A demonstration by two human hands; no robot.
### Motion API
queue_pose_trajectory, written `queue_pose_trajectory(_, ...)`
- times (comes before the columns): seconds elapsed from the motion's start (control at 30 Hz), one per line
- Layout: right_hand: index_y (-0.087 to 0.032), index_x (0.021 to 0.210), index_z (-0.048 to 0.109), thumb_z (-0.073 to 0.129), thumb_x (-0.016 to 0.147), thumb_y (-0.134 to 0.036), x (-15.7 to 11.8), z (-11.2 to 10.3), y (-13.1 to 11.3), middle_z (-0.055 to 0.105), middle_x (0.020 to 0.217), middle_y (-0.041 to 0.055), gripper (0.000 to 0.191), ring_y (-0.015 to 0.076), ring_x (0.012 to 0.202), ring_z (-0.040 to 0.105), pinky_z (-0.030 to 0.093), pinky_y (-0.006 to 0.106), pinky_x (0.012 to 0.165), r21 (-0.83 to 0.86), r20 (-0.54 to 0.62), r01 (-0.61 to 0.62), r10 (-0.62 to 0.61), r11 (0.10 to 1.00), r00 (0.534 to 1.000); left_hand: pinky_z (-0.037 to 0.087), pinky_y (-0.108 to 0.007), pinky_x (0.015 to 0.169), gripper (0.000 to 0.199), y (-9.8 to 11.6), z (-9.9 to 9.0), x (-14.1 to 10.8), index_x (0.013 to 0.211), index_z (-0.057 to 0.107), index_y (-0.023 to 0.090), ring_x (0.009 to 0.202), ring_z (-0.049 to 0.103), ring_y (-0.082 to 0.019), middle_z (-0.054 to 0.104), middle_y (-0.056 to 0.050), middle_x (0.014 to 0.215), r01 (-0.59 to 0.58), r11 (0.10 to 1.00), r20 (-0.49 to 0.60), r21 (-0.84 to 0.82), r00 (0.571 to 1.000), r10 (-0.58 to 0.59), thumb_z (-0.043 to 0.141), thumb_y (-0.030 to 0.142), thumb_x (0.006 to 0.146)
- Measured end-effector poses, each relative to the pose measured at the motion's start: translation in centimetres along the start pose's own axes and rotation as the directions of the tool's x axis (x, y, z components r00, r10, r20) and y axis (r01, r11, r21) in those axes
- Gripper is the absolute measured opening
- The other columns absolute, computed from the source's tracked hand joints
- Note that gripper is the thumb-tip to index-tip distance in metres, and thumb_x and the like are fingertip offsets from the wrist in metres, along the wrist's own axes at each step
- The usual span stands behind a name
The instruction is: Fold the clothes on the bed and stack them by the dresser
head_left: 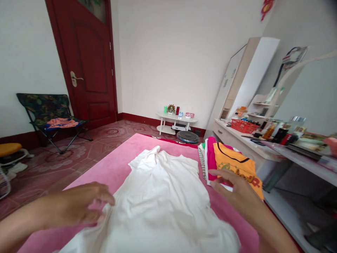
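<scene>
A white garment (160, 189) lies spread and wrinkled over the pink bed cover (113, 158), its narrower end away from me. At its left edge is my left hand (79, 203), fingers apart and curved over the cloth, with no cloth visibly gripped. My right hand (234, 186) is to the right of the garment, thumb and fingers apart, holding nothing. Just beyond that hand sits a stack of folded clothes, with an orange printed shirt (237, 161) on top and magenta, white and striped cloth below.
A camouflage folding chair (50, 110) with pink cloth stands at the left by the red door (89, 66). A low white table (176, 117) is against the far wall. On the right, a white dresser (252, 142) holds a red basket (243, 125) and bottles.
</scene>
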State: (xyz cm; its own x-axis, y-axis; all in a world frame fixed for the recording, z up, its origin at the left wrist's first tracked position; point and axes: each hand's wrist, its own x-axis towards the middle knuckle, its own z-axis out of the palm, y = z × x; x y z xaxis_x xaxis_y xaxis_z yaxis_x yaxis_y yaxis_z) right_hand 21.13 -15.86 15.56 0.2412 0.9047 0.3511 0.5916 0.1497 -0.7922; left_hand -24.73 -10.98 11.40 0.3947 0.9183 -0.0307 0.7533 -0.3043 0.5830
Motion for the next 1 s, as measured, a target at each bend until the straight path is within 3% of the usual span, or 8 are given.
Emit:
queue_pose_trajectory(0.07,-0.024,0.088,0.074,0.067,0.064,-0.033,0.7,3.1,1.5,0.07,0.084,0.0046,0.026,0.0199,0.071,0.062,0.05,0.031,0.065,0.007,0.009,0.046,-0.046,0.999,0.999,0.049,-0.028,0.082,0.036,1.3,0.8,3.1,0.1,0.071,0.035,0.092,0.062,-0.02,0.069,0.0,0.102,-0.08,0.996,0.11,-0.03,0.99,0.083,0.065,0.05,0.067)
queue_pose_trajectory(0.17,-0.02,0.093,0.071,0.062,0.068,-0.032,1.2,8.4,5.2,0.069,0.095,0.0066,0.03,0.0179,0.07,0.063,0.051,0.031,0.066,0.09,0.031,-0.003,0.0,0.996,1.0,0.047,-0.032,0.089,0.043,1.8,2.5,9.4,0.109,0.067,0.024,0.099,0.061,-0.023,0.066,-0.006,0.111,-0.061,0.997,-0.078,-0.053,0.995,0.056,0.058,0.046,0.073)
queue_pose_trajectory(0.27,-0.018,0.097,0.069,0.058,0.066,-0.028,0.8,12.3,9.2,0.067,0.099,0.0083,0.034,0.0185,0.07,0.063,0.052,0.033,0.07,0.078,-0.012,-0.041,0.042,0.996,0.999,0.04,-0.035,0.098,0.057,0.1,4.6,15.2,0.127,0.054,0.016,0.114,0.053,-0.025,0.056,-0.012,0.127,0.011,0.999,-0.307,0.042,0.952,0.002,0.056,0.037,0.074)
queue_pose_trajectory(0.47,-0.019,0.092,0.068,0.052,0.073,-0.026,0.1,13.7,12.2,0.067,0.1,0.0064,0.026,0.0206,0.081,0.064,0.051,0.032,0.075,0.1,-0.016,-0.025,0.027,0.995,1.0,0.041,-0.037,0.094,0.074,-4.1,8.1,20.5,0.139,0.036,0.009,0.112,0.055,-0.029,0.055,-0.02,0.123,0.298,0.949,-0.405,0.102,0.884,-0.235,0.06,0.037,0.075)
queue_pose_trajectory(0.6,-0.019,0.089,0.067,0.05,0.076,-0.025,0.1,13.4,12.1,0.067,0.097,0.0058,0.023,0.0194,0.079,0.064,0.05,0.031,0.074,0.129,0.022,-0.021,0.019,0.991,1.0,0.043,-0.031,0.089,0.05,-4.3,8.4,20.4,0.126,0.053,0.013,0.102,0.06,-0.024,0.065,-0.012,0.109,0.19,0.981,-0.418,0.047,0.895,-0.153,0.054,0.027,0.078)
queue_pose_trajectory(0.73,-0.019,0.088,0.067,0.05,0.075,-0.025,0.2,13.4,12.4,0.067,0.095,0.0058,0.022,0.0199,0.08,0.064,0.05,0.031,0.075,0.125,0.009,-0.001,0.0,0.992,1.0,0.046,-0.028,0.084,0.036,-4.4,6.1,17.7,0.107,0.065,0.017,0.092,0.062,-0.02,0.069,-0.006,0.102,0.085,0.996,-0.505,-0.037,0.858,-0.092,0.044,0.028,0.08)
queue_pose_trajectory(0.9,-0.018,0.088,0.066,0.05,0.076,-0.025,0.3,13.6,12.8,0.067,0.092,0.0053,0.022,0.0188,0.074,0.064,0.05,0.032,0.072,0.129,0.007,-0.013,0.012,0.992,1.0,0.047,-0.026,0.069,0.037,-7.4,2.0,11.7,0.102,0.068,0.019,0.074,0.063,-0.018,0.07,-0.003,0.086,0.235,0.971,-0.573,-0.033,0.792,-0.211,0.046,0.036,0.077)
queue_pose_trajectory(1.0,-0.018,0.091,0.066,0.05,0.076,-0.027,0.3,13.7,12.8,0.065,0.094,0.0057,0.023,0.0181,0.07,0.064,0.051,0.032,0.07,0.159,-0.013,-0.025,0.028,0.987,1.0,0.045,-0.026,0.066,0.027,-9.8,1.2,8.9,0.09,0.072,0.023,0.07,0.063,-0.02,0.069,-0.002,0.077,0.344,0.927,-0.454,0.15,0.857,-0.245,0.053,0.03,0.072)
